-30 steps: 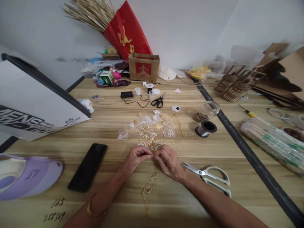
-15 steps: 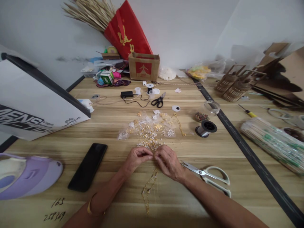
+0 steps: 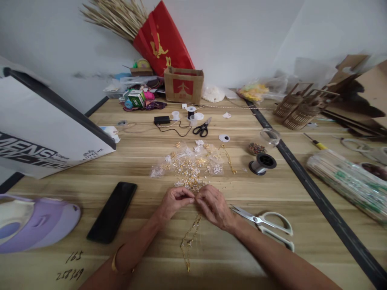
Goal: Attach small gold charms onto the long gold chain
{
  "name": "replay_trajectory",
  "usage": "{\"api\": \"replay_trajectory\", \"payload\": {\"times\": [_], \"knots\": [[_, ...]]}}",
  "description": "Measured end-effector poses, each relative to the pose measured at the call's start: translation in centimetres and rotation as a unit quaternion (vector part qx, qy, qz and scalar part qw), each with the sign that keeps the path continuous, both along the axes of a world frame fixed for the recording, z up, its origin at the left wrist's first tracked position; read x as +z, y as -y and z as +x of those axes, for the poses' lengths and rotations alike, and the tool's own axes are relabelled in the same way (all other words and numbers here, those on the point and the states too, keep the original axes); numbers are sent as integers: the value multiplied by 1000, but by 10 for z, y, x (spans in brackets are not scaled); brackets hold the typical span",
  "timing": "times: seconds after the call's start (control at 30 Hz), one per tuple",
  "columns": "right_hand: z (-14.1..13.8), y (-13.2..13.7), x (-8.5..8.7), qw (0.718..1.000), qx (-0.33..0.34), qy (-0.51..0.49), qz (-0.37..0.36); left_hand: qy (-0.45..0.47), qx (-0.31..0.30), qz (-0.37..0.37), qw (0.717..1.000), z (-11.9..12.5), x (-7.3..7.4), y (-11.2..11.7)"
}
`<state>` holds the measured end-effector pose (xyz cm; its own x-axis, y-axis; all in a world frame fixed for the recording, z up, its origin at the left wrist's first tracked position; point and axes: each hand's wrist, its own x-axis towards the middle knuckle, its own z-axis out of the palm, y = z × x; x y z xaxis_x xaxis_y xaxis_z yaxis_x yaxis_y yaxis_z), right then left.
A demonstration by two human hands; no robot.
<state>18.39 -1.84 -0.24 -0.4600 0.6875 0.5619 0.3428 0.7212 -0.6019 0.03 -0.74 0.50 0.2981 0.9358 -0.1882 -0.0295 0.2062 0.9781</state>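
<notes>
My left hand [image 3: 177,201] is closed in a pinch, thumb against fingertips, just left of my right hand [image 3: 214,204]. The right hand's fingers are curled together too, and the two sets of fingertips nearly meet. Whatever they pinch is too small to make out. Below them a gold beaded chain [image 3: 189,243] lies on the table, with a thin clear thread beside it; its upper end reaches up towards my right fingers. Right beyond my fingertips spreads a pile of gold and clear beads and charms [image 3: 192,171], partly in small plastic bags.
White-handled scissors [image 3: 273,223] lie beside my right forearm, a black phone [image 3: 112,212] left of my left arm. Farther off are a wire spool [image 3: 262,164], a gold chain [image 3: 229,159], black scissors [image 3: 202,128] and a paper bag [image 3: 184,86]. A purple visor [image 3: 45,225] sits at the left.
</notes>
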Motion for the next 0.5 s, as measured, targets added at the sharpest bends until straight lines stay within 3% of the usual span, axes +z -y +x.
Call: {"api": "replay_trajectory", "payload": {"times": [0.5], "knots": [[0,0,0,1000,-3,-5,1,6,-5,17,1000,0,2,0]]}}
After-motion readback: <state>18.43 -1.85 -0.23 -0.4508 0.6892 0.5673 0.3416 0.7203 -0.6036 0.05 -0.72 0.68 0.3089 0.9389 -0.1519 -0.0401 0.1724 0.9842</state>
